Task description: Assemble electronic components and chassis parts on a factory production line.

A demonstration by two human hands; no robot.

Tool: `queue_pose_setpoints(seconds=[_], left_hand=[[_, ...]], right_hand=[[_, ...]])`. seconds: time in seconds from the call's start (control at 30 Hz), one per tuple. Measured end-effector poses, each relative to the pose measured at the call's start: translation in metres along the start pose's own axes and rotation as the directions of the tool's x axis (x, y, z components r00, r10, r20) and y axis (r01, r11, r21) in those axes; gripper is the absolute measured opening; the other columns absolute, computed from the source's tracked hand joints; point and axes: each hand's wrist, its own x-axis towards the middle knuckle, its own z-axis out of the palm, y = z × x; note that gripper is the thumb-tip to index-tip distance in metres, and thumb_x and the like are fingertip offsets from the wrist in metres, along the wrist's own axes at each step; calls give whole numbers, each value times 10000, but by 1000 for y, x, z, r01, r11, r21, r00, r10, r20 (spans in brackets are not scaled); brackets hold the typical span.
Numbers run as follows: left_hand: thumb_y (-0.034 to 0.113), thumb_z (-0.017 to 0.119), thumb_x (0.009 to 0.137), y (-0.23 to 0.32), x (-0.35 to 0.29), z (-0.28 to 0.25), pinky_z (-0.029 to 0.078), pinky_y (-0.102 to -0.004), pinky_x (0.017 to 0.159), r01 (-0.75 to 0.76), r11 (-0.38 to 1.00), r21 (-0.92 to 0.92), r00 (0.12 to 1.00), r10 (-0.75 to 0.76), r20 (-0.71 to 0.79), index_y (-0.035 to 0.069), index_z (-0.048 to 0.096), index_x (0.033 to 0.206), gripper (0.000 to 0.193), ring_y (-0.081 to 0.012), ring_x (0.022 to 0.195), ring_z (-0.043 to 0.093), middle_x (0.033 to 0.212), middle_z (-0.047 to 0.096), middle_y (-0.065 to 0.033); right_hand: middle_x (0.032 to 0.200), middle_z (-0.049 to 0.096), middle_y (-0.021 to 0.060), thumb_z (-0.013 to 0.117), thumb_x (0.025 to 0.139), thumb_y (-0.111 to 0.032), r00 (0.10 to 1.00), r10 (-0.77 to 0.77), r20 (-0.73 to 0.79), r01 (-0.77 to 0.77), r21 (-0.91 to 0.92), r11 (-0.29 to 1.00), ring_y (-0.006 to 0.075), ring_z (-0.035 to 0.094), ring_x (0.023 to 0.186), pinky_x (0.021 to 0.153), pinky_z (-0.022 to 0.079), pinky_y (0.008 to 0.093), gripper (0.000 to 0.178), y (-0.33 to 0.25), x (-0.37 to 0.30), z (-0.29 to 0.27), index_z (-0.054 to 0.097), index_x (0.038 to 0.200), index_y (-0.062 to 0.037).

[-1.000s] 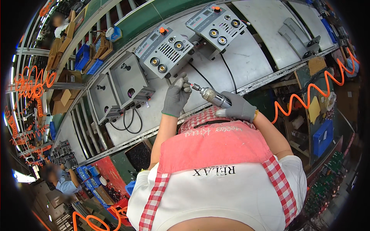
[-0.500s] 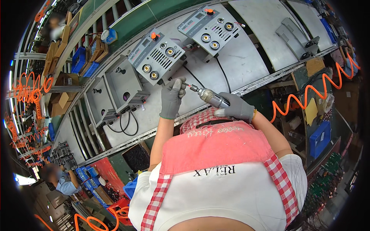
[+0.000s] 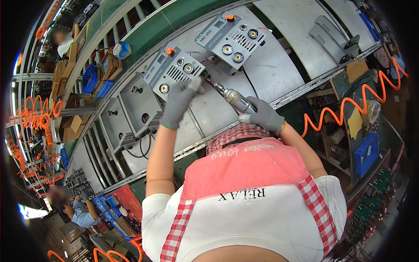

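My right hand (image 3: pixel 265 116), gloved in grey, is closed around a pistol-less, straight power screwdriver (image 3: pixel 238 102). The driver's bit points up and left at the lower right corner of the nearer grey welding machine front panel (image 3: pixel 176 72); whether it touches a screw is too small to tell. My left hand (image 3: pixel 180 101), also gloved, lies over the lower edge of that panel and hides part of it, including a round socket. Its fingertips are close to the bit and blurred. An orange knob (image 3: pixel 170 51) sits at the panel's top.
A second front panel (image 3: pixel 233 39) stands to the right, with black cable below it. Open grey metal housings (image 3: pixel 139 105) lie at left on the roller line. A bent grey cover (image 3: pixel 334 39) lies far right. Orange coiled hoses (image 3: pixel 358 98) hang at right; a co-worker (image 3: pixel 80 209) is at lower left.
My left hand has moved up and left onto the panel. The screwdriver in my right hand has shifted up and left, its bit now at the panel's corner. The panels appear slightly shifted in view.
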Motion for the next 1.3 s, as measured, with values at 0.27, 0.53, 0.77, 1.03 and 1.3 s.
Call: queue_pose_setpoints(seconds=[0.27, 0.53, 0.77, 1.03, 1.3], left_hand=[[368, 598, 837, 13, 121, -31, 467, -370, 670, -229, 412, 882, 822, 567, -51, 98, 714, 772, 301, -267, 726, 605, 761, 627, -89], [339, 565, 794, 13, 139, -19, 483, -379, 717, -195, 227, 954, 904, 419, 85, 152, 732, 738, 257, -213, 821, 598, 784, 631, -28], [333, 570, 783, 11, 140, -23, 484, -365, 708, -214, 206, 955, 895, 433, 107, 132, 727, 702, 267, -208, 797, 595, 762, 627, -27], [319, 536, 823, 3, 138, -27, 487, -373, 732, -211, 195, 958, 894, 434, 109, 111, 723, 708, 303, -223, 817, 591, 775, 628, -53], [336, 520, 840, 3, 132, -32, 493, -383, 745, -174, 225, 959, 908, 414, 67, 121, 727, 732, 317, -232, 830, 598, 806, 627, -55]], right_hand=[[792, 554, 22, 763, 686, -375, 995, 90, 35, -92, 48, 995, 91, 509, 648, 577, 432, 251, 529, -11, 10, 1, 566, 1042, -38], [797, 588, 66, 757, 666, -450, 993, 114, 36, -115, 31, 993, 155, 535, 703, 666, 440, 311, 538, -24, 19, -1, 582, 961, -35], [703, 524, 12, 759, 705, -362, 987, 135, 86, -142, 90, 986, 75, 497, 548, 489, 415, 243, 470, -33, 25, 1, 542, 977, -47], [632, 515, 8, 736, 737, -326, 997, 60, 49, -66, 127, 990, 82, 497, 487, 440, 397, 235, 395, -19, 36, 9, 552, 948, -48], [625, 533, 33, 726, 747, -343, 953, 144, 267, -232, 335, 913, 100, 508, 465, 423, 425, 242, 439, -21, 40, 6, 553, 1010, -36]])
